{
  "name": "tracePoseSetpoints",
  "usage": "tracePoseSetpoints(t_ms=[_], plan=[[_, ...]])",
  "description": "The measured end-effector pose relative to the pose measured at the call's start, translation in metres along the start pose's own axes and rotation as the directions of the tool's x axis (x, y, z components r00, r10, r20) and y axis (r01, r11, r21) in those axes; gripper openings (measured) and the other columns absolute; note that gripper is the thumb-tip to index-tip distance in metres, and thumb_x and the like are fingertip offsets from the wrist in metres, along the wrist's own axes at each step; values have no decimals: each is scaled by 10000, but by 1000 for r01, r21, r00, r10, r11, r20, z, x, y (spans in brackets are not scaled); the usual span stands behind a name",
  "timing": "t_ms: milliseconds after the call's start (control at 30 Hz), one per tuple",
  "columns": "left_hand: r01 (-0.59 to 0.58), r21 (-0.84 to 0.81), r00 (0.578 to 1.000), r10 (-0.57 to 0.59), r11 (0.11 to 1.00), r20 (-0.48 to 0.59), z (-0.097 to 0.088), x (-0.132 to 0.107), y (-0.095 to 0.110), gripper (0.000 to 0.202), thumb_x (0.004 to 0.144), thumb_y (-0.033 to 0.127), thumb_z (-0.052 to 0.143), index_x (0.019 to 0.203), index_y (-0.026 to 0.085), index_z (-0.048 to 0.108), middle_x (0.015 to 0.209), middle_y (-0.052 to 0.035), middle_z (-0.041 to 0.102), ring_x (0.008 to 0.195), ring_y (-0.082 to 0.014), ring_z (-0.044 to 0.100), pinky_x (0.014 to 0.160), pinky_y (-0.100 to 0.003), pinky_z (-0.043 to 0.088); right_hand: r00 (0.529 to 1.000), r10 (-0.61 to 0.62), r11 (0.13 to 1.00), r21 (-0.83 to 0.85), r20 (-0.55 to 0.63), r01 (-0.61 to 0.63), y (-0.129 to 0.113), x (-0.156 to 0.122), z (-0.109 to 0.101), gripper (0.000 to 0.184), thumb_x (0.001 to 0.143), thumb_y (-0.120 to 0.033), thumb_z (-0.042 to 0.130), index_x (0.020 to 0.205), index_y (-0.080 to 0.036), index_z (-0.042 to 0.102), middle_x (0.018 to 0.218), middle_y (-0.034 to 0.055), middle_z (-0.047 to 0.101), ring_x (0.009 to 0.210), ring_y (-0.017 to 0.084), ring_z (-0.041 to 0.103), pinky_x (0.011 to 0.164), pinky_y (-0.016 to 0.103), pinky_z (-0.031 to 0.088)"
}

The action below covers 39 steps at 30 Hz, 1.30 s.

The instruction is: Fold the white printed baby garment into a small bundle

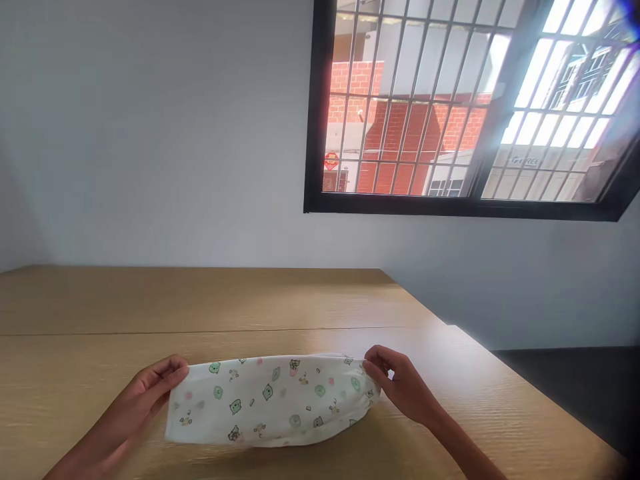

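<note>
A long white cloth point(280, 403) printed with small green, pink and yellow cartoon animals stretches between my hands, low over the wooden table point(210, 300). My left hand point(159, 387) pinches its upper left corner between thumb and fingers. At the other end, my right hand point(393, 377) grips the upper right corner, where the fabric bunches and curves. The left edge hangs straight, and the lower edge sags a little. Whether the cloth is folded or sewn into a tube, I cannot tell.
A seam runs across the tabletop beyond the cloth, and the table's right edge point(525, 377) slants away from me. Behind stands a pale wall point(160, 133) with a dark-framed, barred window point(395, 204). Dark floor point(565, 380) shows at the right.
</note>
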<state>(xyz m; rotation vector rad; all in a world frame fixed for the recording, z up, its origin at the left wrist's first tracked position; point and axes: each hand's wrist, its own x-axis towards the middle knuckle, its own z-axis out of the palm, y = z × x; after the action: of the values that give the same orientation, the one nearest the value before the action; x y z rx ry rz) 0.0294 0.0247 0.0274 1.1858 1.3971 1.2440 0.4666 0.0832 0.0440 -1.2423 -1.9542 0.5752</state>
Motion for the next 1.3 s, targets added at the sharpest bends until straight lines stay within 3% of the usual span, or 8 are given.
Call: tracePoseSetpoints(t_ms=[333, 500, 733, 933, 1300], plan=[[-1, 16, 1000, 1, 1000, 16, -1, 17, 4, 439, 736, 645, 684, 701, 223, 567, 708, 9, 502, 696, -182, 494, 638, -224, 453, 999, -5, 1000, 5, -37, 6, 5, 2, 6, 261, 924, -360, 499, 719, -201, 532, 650, -16, 505, 618, 153, 440, 569, 277, 370], [45, -25, 994, -42, 999, 97, -2, 25, 9, 396, 755, 585, 731, 747, 214, 591, 744, 17, 537, 741, -173, 522, 685, -222, 449, 998, -7, 1000, 13, -60, 8, 11, 4, 13, 223, 920, -330, 475, 736, -204, 496, 687, -8, 499, 651, 160, 427, 587, 288, 355], [59, -26, 993, -56, 998, 102, -5, 33, 0, 383, 777, 573, 724, 755, 213, 594, 748, 25, 555, 743, -167, 525, 653, -205, 433, 998, -6, 999, 35, -64, 9, 18, 8, 20, 234, 945, -344, 452, 756, -207, 470, 681, -15, 458, 648, 158, 403, 583, 284, 345], [41, -19, 997, -39, 999, 69, -5, 36, -12, 404, 822, 599, 666, 769, 211, 567, 760, 17, 524, 735, -161, 503, 644, -199, 433, 998, 2, 998, 57, -70, 2, 20, 11, 26, 255, 956, -381, 432, 765, -214, 454, 678, -19, 447, 623, 153, 385, 545, 270, 322], [-129, 71, 989, 133, 989, -62, -10, 47, -27, 440, 779, 626, 687, 803, 189, 635, 780, -3, 531, 721, -168, 482, 604, -209, 423, 994, 19, 997, 79, -110, -11, 27, 13, 33, 265, 954, -406, 439, 770, -217, 463, 692, -17, 443, 641, 158, 399, 548, 262, 330]])
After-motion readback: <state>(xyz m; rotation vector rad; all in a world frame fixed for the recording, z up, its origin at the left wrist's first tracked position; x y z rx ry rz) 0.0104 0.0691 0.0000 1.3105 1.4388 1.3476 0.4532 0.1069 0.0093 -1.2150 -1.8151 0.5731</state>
